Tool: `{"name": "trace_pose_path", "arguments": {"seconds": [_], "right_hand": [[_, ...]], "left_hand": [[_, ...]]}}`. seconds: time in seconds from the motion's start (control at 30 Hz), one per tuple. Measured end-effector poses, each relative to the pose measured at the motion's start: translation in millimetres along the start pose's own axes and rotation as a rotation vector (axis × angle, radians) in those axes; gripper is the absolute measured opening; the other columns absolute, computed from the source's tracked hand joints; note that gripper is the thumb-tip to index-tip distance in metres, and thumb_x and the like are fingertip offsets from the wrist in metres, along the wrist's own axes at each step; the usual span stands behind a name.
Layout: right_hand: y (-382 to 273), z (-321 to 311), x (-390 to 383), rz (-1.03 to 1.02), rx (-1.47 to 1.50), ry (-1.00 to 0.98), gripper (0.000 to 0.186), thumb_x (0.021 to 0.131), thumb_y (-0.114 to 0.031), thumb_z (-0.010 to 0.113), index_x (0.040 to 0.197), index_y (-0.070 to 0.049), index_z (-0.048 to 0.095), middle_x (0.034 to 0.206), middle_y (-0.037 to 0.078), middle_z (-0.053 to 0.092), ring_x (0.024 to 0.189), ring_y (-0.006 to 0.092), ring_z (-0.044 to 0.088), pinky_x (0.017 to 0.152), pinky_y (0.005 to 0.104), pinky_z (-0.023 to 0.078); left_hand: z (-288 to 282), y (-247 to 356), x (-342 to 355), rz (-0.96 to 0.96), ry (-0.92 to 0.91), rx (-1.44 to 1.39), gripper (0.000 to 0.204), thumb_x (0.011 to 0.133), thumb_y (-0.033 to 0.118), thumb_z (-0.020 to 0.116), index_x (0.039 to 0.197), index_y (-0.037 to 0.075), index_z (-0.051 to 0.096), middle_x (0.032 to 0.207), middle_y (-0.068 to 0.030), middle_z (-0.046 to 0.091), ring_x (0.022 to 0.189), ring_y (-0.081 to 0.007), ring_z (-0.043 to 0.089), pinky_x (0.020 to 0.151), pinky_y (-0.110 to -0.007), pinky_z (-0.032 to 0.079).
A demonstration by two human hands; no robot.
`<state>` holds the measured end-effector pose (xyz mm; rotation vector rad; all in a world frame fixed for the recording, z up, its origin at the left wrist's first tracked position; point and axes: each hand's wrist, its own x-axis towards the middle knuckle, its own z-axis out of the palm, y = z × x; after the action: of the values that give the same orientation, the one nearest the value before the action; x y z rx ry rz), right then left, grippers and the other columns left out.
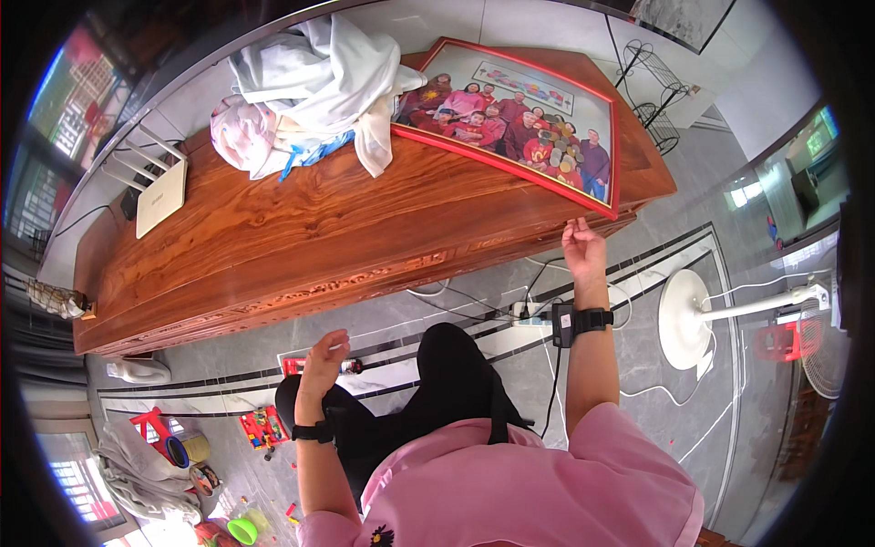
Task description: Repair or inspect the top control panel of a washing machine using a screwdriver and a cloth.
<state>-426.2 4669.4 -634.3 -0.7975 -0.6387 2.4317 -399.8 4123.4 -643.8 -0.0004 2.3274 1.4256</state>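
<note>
Hands at a carved wooden cabinet, seen from above; clock directions are taken from the center of the view. The right hand (584, 251), just short of 3 o'clock, is drawn to a narrow pinch at the cabinet (319, 219)'s front edge; whether anything lies between its fingertips, or whether they touch the wood, cannot be told. Just beyond them, at 1 o'clock, the framed photograph (515, 137) lies on the cabinet top, its near corner at the front edge; the red frame contains a printed group of people. The left hand (321, 360), at 8 o'clock, is raised clear of the cabinet, fingers loosely curled, with nothing visible in its grasp.

At 11 o'clock, a pile of pale cloth (324, 77) touches the frame's left end. A white router (162, 199) stands between 9 and 10 o'clock. Containers on the floor: between 7 and 8 o'clock, a red tray (249, 426) holding small multicolored toy pieces; at 8 o'clock, a yellow cylindrical container (198, 447), contents hidden; at 7 o'clock, a green cup (242, 531), contents too small to tell. Just past 3 o'clock stands the round white base of a fan (679, 319).
</note>
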Motion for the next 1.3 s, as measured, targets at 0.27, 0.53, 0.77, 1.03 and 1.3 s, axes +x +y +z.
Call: {"name": "trace_pose_path", "arguments": {"seconds": [0.27, 0.53, 0.77, 1.03, 1.3], "right_hand": [[-5.2, -15.5, -9.1, 0.145, 0.051, -0.166, 0.043, 0.058, 0.011, 0.046, 0.096, -0.002, 0.060, 0.091, 0.010, 0.062, 0.073, 0.0170, 0.050, 0.067, 0.0267, 0.041], [-31.2, -46.9, -73.5, 0.184, -0.061, 0.082, 0.037, 0.059, 0.005, 0.048, 0.095, -0.003, 0.054, 0.083, 0.006, 0.055, 0.065, 0.0150, 0.047, 0.060, 0.0246, 0.037], [-51.7, -79.5, -131.9, 0.165, -0.207, 0.189, 0.036, 0.061, 0.003, 0.045, 0.095, -0.004, 0.053, 0.080, -0.001, 0.051, 0.063, 0.0091, 0.045, 0.058, 0.0206, 0.034], [-55.6, -110.7, -143.3, 0.115, -0.257, 0.188, 0.031, 0.063, 0.005, 0.044, 0.091, -0.003, 0.054, 0.080, -0.001, 0.052, 0.066, 0.0099, 0.046, 0.059, 0.0206, 0.036], [-59.1, -117.6, -147.7, 0.160, -0.215, 0.149, 0.032, 0.067, 0.008, 0.043, 0.095, -0.005, 0.051, 0.084, 0.001, 0.053, 0.071, 0.0122, 0.049, 0.061, 0.0221, 0.041]], "left_hand": [[2.2, 22.9, 0.8, 0.062, -0.017, 0.068, 0.031, 0.089, 0.019, 0.060, 0.116, 0.004, 0.058, 0.106, -0.0136, 0.066, 0.089, -0.0201, 0.066, 0.078, -0.030, 0.051], [30.0, 13.8, 6.1, 0.061, -0.061, 0.127, 0.031, 0.087, 0.016, 0.062, 0.115, 0.004, 0.057, 0.105, -0.0138, 0.066, 0.090, -0.0234, 0.066, 0.074, -0.033, 0.052], [47.2, 19.9, 13.5, 0.087, -0.136, 0.151, 0.030, 0.087, 0.013, 0.062, 0.114, 0.004, 0.057, 0.103, -0.0122, 0.066, 0.084, -0.0215, 0.066, 0.071, -0.031, 0.051], [57.7, 21.6, 17.3, 0.101, -0.150, 0.142, 0.032, 0.087, 0.013, 0.062, 0.117, 0.004, 0.056, 0.103, -0.0111, 0.066, 0.076, -0.0172, 0.065, 0.067, -0.029, 0.051], [55.7, 11.2, 4.7, 0.115, -0.127, 0.119, 0.032, 0.088, 0.012, 0.060, 0.118, 0.003, 0.056, 0.101, -0.0104, 0.066, 0.068, -0.0137, 0.061, 0.061, -0.027, 0.049]]}}
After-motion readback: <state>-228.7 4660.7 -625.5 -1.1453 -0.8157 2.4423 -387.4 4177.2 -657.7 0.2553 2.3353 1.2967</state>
